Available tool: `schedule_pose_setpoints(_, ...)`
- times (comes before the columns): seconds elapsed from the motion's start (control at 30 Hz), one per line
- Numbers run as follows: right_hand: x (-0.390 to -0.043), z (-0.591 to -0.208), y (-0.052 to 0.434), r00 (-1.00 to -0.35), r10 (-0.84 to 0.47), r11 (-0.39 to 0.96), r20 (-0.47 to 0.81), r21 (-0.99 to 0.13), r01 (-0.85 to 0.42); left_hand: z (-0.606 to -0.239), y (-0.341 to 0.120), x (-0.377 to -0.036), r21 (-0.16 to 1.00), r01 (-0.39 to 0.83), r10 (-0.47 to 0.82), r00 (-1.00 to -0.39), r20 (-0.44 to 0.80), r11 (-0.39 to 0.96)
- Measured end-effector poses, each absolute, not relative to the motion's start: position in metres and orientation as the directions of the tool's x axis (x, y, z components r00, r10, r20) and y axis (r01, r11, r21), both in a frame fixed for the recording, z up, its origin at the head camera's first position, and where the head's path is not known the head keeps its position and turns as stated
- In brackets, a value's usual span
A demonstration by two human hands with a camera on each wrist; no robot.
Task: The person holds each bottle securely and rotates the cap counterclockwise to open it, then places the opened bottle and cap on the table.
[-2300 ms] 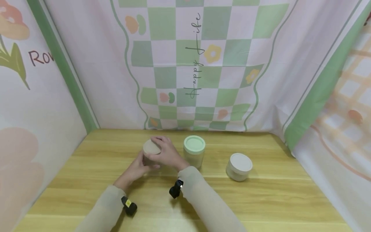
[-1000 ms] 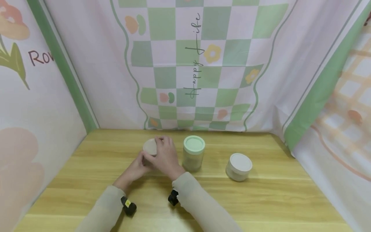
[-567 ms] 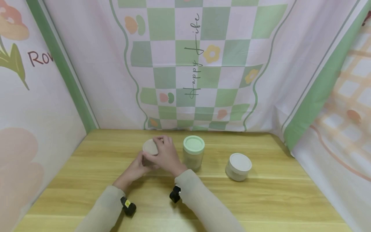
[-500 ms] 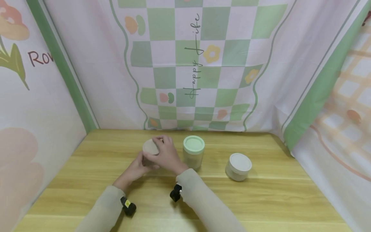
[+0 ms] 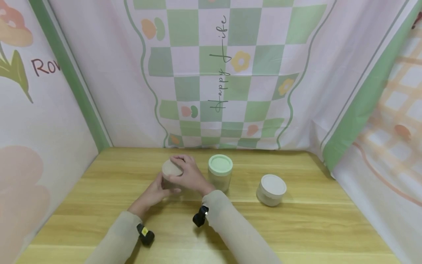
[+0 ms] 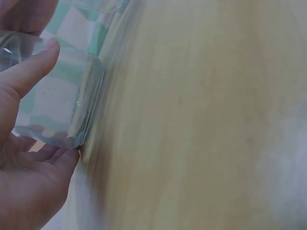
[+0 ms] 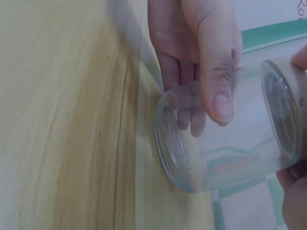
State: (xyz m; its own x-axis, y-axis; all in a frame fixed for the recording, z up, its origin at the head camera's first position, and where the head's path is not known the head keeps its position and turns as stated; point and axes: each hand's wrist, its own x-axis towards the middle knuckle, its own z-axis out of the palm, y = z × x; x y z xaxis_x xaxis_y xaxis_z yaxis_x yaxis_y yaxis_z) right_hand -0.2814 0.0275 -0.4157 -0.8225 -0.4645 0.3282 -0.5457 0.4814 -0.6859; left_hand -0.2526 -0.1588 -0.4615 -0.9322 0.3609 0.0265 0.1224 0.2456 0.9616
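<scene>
A clear glass jar with a beige lid stands on the wooden table, left of centre. My left hand grips the jar's body from the near left, thumb on one side and fingers on the other. My right hand curls over the lid from the right, with its fingertips on the lid's rim. The jar looks empty apart from a few specks inside.
A taller jar with a mint-green lid stands just right of my right hand. A low jar with a white lid sits further right. Patterned cloth walls close in the table on three sides.
My right hand has twisted back and forth on the beige lid, and its wrist has swung a little. The left hand and the jar have stayed in place.
</scene>
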Motion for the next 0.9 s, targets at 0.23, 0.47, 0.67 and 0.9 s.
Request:
schedule_pose_setpoints(0.23,-0.277,-0.412,0.024,-0.833,-0.441,0.517,0.335,-0.664,-0.540,-0.465,-0.160,-0.255,0.960,0.156,0.379,-0.924,0.059,0.231)
schedule_pose_setpoints(0.47,-0.265,-0.408,0.013,-0.876,-0.331,0.631,0.352,-0.608,-0.483,-0.467,-0.160,-0.255,0.960,0.170,0.388,-0.919,0.073,0.223)
schedule_pose_setpoints(0.67,-0.255,-0.404,0.003,-0.880,-0.236,0.769,0.411,-0.475,-0.428,-0.465,-0.161,-0.253,0.959,0.154,0.381,-0.923,0.054,0.237)
schedule_pose_setpoints(0.9,-0.253,-0.406,-0.003,-0.863,-0.209,0.809,0.460,-0.414,-0.417,-0.464,-0.162,-0.252,0.952,0.141,0.375,-0.926,0.030,0.271)
